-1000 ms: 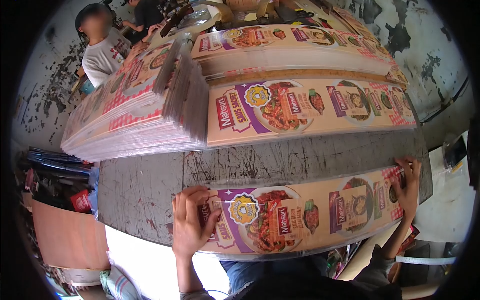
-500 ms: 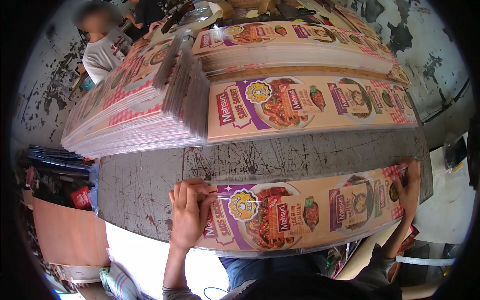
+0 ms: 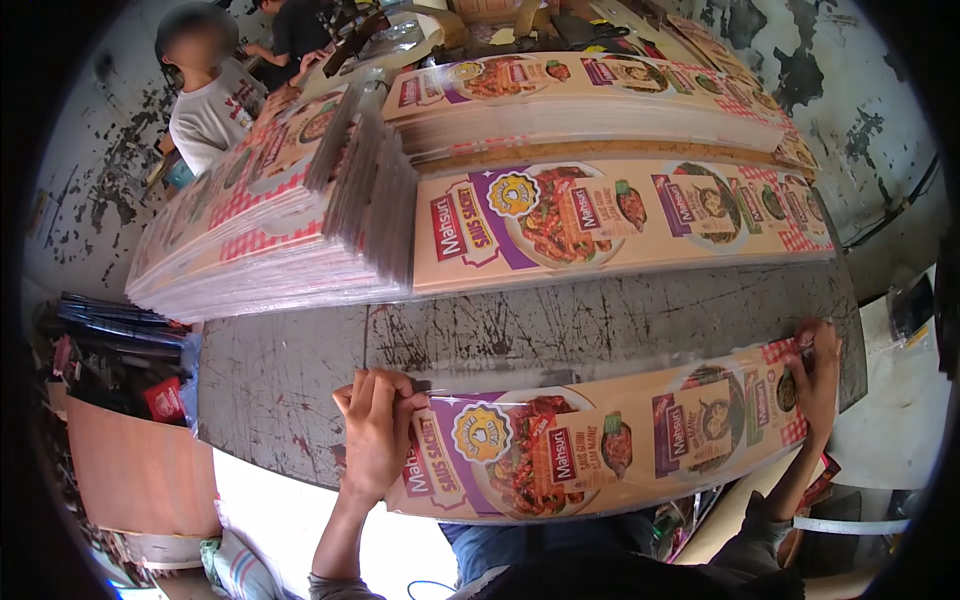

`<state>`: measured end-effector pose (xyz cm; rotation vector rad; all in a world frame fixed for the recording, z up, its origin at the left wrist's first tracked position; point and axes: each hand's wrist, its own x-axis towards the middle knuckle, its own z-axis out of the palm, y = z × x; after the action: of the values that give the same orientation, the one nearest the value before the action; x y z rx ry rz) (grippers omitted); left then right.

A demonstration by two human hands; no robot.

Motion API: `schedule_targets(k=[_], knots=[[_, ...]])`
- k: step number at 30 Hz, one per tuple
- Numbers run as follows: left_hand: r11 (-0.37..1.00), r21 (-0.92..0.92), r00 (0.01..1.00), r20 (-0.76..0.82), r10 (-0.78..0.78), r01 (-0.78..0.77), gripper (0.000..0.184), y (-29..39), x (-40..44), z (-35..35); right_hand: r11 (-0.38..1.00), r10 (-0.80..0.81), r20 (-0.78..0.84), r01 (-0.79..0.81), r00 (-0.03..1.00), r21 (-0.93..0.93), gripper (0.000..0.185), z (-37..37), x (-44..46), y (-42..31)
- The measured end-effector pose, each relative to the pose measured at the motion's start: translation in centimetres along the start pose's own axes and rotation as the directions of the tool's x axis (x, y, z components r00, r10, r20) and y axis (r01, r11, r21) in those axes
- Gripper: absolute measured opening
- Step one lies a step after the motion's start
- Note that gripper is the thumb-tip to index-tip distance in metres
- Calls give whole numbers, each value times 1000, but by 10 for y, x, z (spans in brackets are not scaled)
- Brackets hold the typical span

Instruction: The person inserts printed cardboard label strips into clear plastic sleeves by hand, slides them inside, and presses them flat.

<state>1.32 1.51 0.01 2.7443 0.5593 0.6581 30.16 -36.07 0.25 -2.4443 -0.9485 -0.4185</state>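
A long printed panel (image 3: 620,440) in clear plastic lies along the table's near edge, showing pictures of food dishes. At its left end, my left hand (image 3: 375,435) pinches the upper corner of the plastic between thumb and fingers. The fingers of my right hand (image 3: 818,385) are bent around the panel's right end, near the red checked corner. Clear plastic film extends past the panel's upper edge. Just beyond, a matching panel (image 3: 640,215) lies flat on the grey scratched table (image 3: 280,385).
A tall stack of wrapped panels (image 3: 290,240) stands at the left, and another stack (image 3: 590,115) lies at the back. Two people, one in a white shirt (image 3: 205,120) and one in a dark shirt (image 3: 297,35), are at the far left.
My left hand has gone from fingers laid over the panel's left end to a pinch at its upper corner. The panel's left end has shifted slightly toward me.
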Motion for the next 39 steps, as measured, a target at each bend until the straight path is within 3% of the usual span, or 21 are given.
schedule_targets(k=[2, 15, 22, 27, 36, 39], knots=[[1000, -19, 1000, 14, -14, 14, 8, 0, 0, -1, 999, -15, 94, 17, 995, -27, 29, -3, -1, 4], [999, -13, 997, -72, -37, 36, 6, 4, 2, 1, 999, -49, 35, 48, 998, 26, 25, 0, 1, 2], [999, -11, 998, -54, -45, 44, 5, 1, -1, 0, 991, 54, 49, -60, 997, 118, 26, 1, 1, -3], [999, -22, 997, -68, -40, 38, 4, 3, 0, -1, 996, -57, 56, 52, 997, 73, 23, -1, 1, 2], [996, 26, 994, -66, -87, 89, 9, 2, -3, 2, 995, -21, 37, 17, 999, 103, 23, 1, -1, 3], [992, -62, 991, 79, -109, 114, 15, -9, 2, -8, 996, -69, 25, 67, 997, 62, 21, -2, 1, 0]])
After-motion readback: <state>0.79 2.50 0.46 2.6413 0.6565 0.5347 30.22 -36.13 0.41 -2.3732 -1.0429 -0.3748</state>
